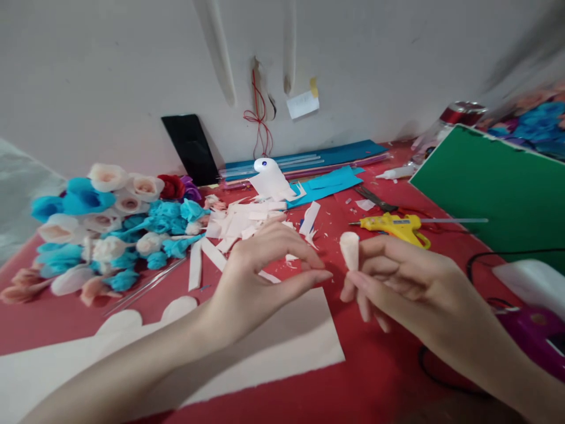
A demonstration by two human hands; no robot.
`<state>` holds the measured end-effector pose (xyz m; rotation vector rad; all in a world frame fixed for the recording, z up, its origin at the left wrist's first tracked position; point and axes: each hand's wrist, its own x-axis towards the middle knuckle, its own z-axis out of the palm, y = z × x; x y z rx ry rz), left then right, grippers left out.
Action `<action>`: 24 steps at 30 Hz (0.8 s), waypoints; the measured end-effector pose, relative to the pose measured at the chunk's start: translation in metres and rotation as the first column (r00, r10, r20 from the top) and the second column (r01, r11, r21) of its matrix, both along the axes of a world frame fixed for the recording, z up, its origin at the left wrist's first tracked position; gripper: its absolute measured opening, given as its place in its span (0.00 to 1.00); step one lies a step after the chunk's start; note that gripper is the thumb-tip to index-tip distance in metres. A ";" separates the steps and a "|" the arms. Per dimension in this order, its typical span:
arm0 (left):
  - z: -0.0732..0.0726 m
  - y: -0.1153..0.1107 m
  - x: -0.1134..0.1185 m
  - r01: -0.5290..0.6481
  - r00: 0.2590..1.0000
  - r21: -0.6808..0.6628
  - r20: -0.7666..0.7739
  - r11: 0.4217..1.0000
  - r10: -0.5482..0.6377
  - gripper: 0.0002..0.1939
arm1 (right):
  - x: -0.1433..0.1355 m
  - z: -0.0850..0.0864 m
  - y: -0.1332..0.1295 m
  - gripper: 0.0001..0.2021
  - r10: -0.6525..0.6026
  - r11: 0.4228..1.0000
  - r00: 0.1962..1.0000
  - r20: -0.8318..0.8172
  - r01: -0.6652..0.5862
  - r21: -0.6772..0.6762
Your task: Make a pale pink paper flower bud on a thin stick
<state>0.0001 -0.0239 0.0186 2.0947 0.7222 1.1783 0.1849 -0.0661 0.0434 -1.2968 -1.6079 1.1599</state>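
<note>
A small cream-coloured crepe-paper flower bud (350,250), rolled into a cone, is pinched upright between the thumb and fingers of my right hand (397,282). My left hand (265,265) is just left of the bud and apart from it. Its fingers curve over towards the thumb, the tips close together, with nothing visible between them. Under my left forearm lies a long cream paper sheet (282,347). Two rounded cream paper petals (121,324) are at the sheet's far edge.
Paper flowers (128,203) pile up at the left, beside cream paper scraps (247,218). A yellow glue gun (392,224) and scissors (375,199) lie behind my right hand. A green board (494,194) leans at the right. A phone (189,147) stands against the wall.
</note>
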 end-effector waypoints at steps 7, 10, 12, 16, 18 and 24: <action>0.000 -0.006 0.006 0.001 1.000 -0.043 0.031 0.999 0.000 0.01 | -0.004 -0.011 -0.001 0.06 0.087 0.986 0.981 -0.176 -0.110 -0.126; 0.001 -0.007 0.007 -0.014 0.999 -0.048 0.038 0.999 0.016 0.02 | -0.006 -0.010 -0.001 0.05 0.099 0.979 0.980 -0.172 -0.126 -0.157; 0.001 -0.007 0.008 -0.015 0.999 -0.042 0.044 0.999 0.017 0.02 | -0.006 -0.009 -0.001 0.05 0.094 0.977 0.982 -0.167 -0.123 -0.177; 0.000 -0.007 0.008 -0.017 0.999 -0.019 0.049 1.000 0.018 0.02 | -0.005 -0.010 -0.003 0.05 0.091 0.970 0.980 -0.177 -0.127 -0.207; -0.001 -0.007 0.008 -0.019 0.999 -0.005 0.045 1.000 0.019 0.02 | -0.004 -0.011 -0.003 0.05 0.085 0.971 0.980 -0.178 -0.122 -0.204; 0.000 -0.006 0.008 -0.035 0.999 0.029 0.012 0.999 0.035 0.03 | -0.005 -0.012 -0.002 0.06 0.063 0.974 0.984 -0.167 -0.097 -0.204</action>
